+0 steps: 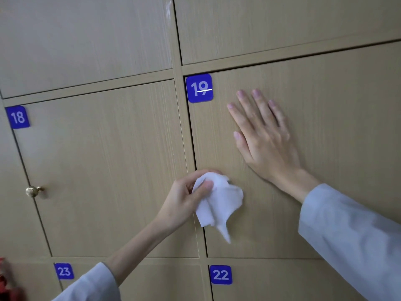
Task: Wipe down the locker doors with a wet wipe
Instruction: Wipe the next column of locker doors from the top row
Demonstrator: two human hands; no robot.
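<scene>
Locker doors of pale wood fill the view. On the left, door 18 carries a brass knob. Further right, the left hand pinches a crumpled wet wipe against the left edge of door 19, probably rubbing around its knob, which I cannot see. The right hand lies flat, fingers straight, likely bracing that door shut.

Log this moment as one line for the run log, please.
left hand: pinches wet wipe at door 19 left edge | right hand: flat on door 19 | door 18: untouched
</scene>
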